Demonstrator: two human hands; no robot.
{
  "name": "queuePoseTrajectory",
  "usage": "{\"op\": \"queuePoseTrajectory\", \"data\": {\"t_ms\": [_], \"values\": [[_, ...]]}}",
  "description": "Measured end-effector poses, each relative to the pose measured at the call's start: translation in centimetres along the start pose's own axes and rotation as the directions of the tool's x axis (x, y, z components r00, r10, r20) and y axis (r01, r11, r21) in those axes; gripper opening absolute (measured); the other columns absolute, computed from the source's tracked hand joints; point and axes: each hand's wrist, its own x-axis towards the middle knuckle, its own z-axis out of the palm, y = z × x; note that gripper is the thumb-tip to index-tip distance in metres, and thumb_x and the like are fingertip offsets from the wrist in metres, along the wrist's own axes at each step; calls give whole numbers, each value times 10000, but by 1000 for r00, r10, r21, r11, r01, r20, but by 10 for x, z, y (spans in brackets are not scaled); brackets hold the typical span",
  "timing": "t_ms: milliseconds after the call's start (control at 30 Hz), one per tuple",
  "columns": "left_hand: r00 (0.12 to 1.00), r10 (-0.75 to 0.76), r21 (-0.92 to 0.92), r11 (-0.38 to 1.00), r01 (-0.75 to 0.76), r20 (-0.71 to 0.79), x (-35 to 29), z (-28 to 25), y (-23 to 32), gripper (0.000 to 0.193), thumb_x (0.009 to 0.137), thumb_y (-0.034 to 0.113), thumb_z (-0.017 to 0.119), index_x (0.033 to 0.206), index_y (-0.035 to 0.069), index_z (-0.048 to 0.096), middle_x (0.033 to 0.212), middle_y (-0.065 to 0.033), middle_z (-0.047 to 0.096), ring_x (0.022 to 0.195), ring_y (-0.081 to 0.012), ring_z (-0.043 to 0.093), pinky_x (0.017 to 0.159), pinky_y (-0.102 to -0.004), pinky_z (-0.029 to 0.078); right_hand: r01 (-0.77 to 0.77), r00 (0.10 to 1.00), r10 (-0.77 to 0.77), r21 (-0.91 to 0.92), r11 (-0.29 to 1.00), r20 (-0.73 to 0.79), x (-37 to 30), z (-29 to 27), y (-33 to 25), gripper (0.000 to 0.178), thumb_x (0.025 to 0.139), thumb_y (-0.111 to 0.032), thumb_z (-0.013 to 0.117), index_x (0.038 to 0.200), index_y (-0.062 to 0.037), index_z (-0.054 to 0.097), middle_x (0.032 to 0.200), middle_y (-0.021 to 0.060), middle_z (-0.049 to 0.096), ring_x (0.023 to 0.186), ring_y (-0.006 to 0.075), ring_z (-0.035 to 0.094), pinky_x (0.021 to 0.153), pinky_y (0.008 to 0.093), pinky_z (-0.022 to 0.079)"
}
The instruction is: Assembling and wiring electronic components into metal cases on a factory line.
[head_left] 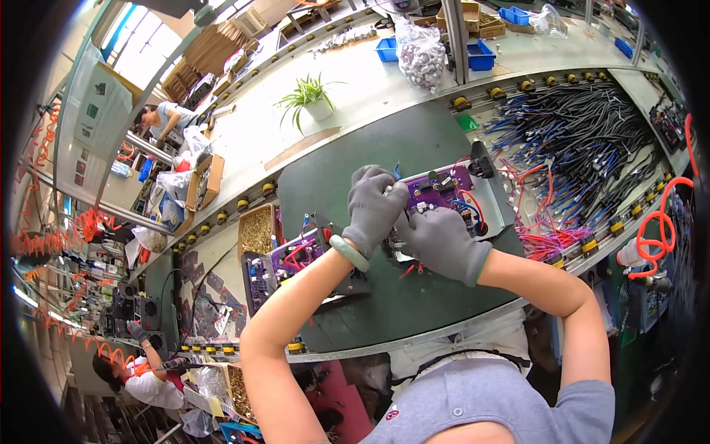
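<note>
Both my hands wear grey gloves and meet at the left end of a purple circuit board (441,186), which sits in an open metal housing (497,194). My left hand (375,206) has its fingers curled over the board's end, a pale green bangle (350,252) at its wrist. Closed beside it from the near side, my right hand (444,243) has its fingertips pinched by the left ones. What the fingers grip is hidden. Red and blue wires (473,207) loop over the board's right part. A second purple board unit (292,255) lies left of my left forearm.
A dark green mat (355,318) lies under the work. Black cables (584,140) pile on the right, beside pink wires (551,240). A box of small brass-coloured parts (259,231) stands left. A potted plant (319,109) sits beyond the mat. Coworkers (166,118) work at the left.
</note>
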Motion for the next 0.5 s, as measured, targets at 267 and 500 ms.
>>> {"op": "queuePoseTrajectory", "data": {"t_ms": [267,500], "values": [[998,61,26,998,-60,-29,-1,0,5,239,819,240,643,750,26,721,921,-70,671,1076,-265,564,930,-359,456,90,994,-91,-18,996,-67,-3,-10,5,204,837,-183,625,960,-22,599,690,52,611,659,230,672,507,358,514],[1000,-9,55,998,9,6,4,1,5,270,814,282,645,747,35,731,947,-68,683,1081,-267,564,935,-353,459,-78,960,41,122,990,278,16,-15,1,231,823,-201,664,931,1,632,705,134,662,705,287,701,567,411,534]]}}
